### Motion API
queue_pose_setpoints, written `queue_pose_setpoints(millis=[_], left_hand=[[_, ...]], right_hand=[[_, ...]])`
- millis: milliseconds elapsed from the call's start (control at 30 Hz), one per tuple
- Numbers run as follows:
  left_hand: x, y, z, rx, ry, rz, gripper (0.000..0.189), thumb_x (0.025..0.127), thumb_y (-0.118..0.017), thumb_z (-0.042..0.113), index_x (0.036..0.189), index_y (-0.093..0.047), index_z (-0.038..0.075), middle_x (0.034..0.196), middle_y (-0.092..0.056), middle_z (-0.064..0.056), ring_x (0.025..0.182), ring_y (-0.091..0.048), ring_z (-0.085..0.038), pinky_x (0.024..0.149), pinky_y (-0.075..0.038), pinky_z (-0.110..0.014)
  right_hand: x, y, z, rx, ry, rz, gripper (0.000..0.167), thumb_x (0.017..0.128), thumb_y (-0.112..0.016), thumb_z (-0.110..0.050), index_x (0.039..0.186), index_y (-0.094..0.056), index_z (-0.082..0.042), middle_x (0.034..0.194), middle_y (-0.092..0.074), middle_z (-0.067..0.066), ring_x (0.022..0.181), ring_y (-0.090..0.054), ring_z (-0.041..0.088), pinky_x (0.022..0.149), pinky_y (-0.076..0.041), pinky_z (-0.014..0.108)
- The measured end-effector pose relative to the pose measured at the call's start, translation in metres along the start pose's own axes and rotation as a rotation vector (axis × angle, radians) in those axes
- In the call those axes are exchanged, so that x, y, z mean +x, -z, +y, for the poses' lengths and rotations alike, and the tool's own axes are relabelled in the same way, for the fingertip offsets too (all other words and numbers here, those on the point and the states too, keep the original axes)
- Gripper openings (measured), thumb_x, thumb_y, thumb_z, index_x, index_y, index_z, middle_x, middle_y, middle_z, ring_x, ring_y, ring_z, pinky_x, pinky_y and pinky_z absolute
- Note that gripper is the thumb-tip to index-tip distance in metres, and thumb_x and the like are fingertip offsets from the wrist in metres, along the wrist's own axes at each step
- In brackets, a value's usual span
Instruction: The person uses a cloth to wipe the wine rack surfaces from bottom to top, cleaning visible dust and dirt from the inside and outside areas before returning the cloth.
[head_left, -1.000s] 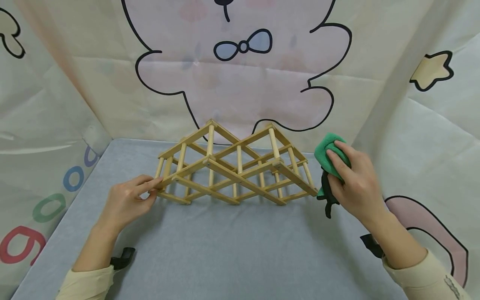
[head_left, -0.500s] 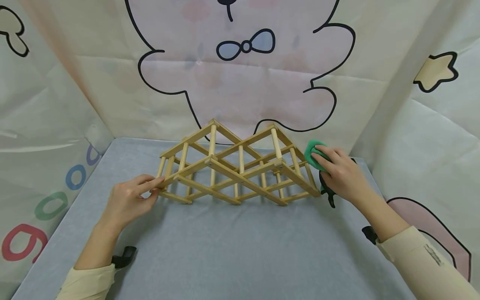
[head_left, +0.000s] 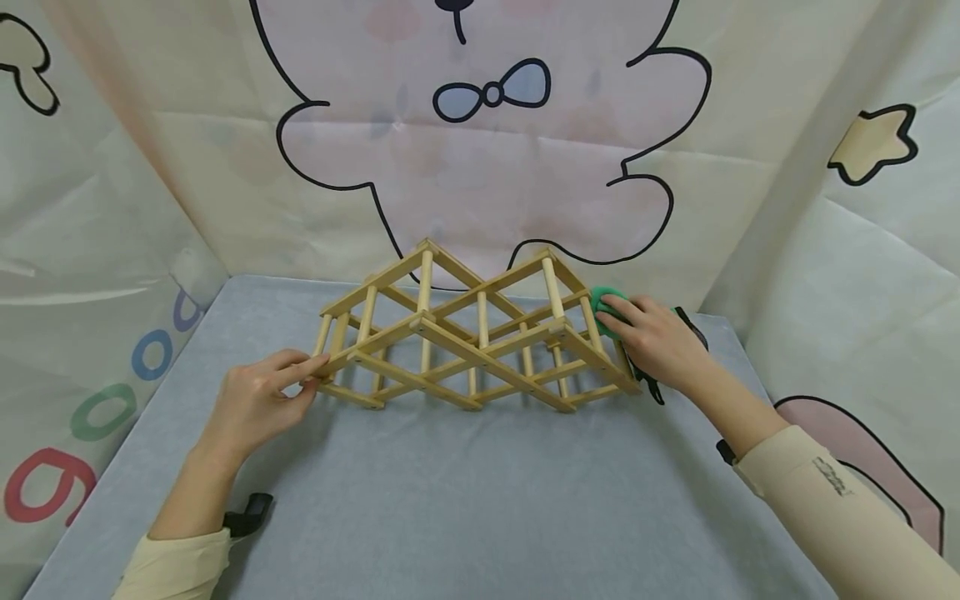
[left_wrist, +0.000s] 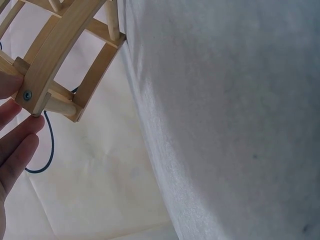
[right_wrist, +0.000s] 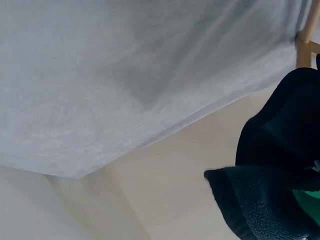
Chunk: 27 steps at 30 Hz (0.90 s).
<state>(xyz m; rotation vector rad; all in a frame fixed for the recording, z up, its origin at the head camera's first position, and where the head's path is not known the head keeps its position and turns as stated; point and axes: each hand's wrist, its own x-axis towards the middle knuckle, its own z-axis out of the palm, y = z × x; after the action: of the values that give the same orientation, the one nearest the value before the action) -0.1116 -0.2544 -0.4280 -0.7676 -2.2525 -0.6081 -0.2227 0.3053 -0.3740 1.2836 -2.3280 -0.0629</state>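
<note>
A wooden folding wine rack [head_left: 487,362], made of crossed slats and round dowels, stands spread out on the blue-grey tabletop. My left hand [head_left: 258,400] pinches the lower slat end at the rack's left side; in the left wrist view, thumb and fingertips meet that slat [left_wrist: 55,55] beside a screw. At the right side, my right hand [head_left: 663,337] grips a bunched green cloth [head_left: 604,308] against the upper slats. Its dark, black-edged part hangs below the hand, and this dark fabric [right_wrist: 270,200] fills the lower right of the right wrist view. The right fingers are hidden there.
A pale fabric backdrop [head_left: 187,150] with cartoon prints rises directly behind the table, and similar side walls [head_left: 847,275] flank it. The tabletop [head_left: 480,500] stretches toward me in front of the rack. A black wrist mount [head_left: 251,515] sticks out at the left sleeve.
My right hand has moved left with the green cloth, from beside the rack onto its right-end slats. The left hand keeps its pinch, and the rack stands as before.
</note>
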Motion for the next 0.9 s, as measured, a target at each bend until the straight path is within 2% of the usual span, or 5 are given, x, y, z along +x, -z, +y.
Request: queue_pose_setpoints(millis=[233,500,700,900], left_hand=[[0.0,-0.001,0.001,0.006,0.001,0.005,0.042,0.071,-0.075,-0.004,0.11,-0.083,0.007,0.086,-0.076,-0.006,0.044,-0.055,-0.01,0.04,-0.044,-0.025],[0.0,0.0,0.001,0.008,-0.005,-0.001,0.041,0.071,-0.076,-0.004,0.11,-0.083,0.006,0.087,-0.076,-0.007,0.044,-0.055,-0.009,0.04,-0.044,-0.025],[0.0,0.0,0.001,0.01,0.006,-0.001,0.041,0.071,-0.077,-0.004,0.111,-0.083,0.007,0.087,-0.076,-0.006,0.044,-0.057,-0.01,0.041,-0.047,-0.026],[0.0,0.0,0.001,0.01,0.01,0.004,0.041,0.071,-0.077,-0.003,0.11,-0.083,0.007,0.087,-0.076,-0.005,0.042,-0.055,-0.008,0.04,-0.046,-0.024]], right_hand=[[0.0,-0.001,0.0,-0.068,-0.023,-0.105,0.053,0.08,-0.081,0.012,0.131,-0.072,-0.002,0.139,-0.062,0.02,0.095,-0.061,0.043,0.06,-0.056,0.046],[-0.013,-0.002,0.002,-0.154,-0.045,-0.288,0.058,0.081,-0.083,0.012,0.135,-0.07,-0.005,0.147,-0.055,0.021,0.092,-0.057,0.039,0.055,-0.046,0.038],[-0.022,-0.007,0.006,-0.171,-0.04,-0.284,0.057,0.082,-0.083,0.01,0.135,-0.07,-0.005,0.144,-0.054,0.021,0.084,-0.053,0.036,0.053,-0.041,0.036],[-0.013,-0.005,0.003,-0.139,-0.037,-0.234,0.064,0.08,-0.083,0.013,0.14,-0.065,-0.002,0.147,-0.054,0.021,0.098,-0.057,0.043,0.059,-0.05,0.044]])
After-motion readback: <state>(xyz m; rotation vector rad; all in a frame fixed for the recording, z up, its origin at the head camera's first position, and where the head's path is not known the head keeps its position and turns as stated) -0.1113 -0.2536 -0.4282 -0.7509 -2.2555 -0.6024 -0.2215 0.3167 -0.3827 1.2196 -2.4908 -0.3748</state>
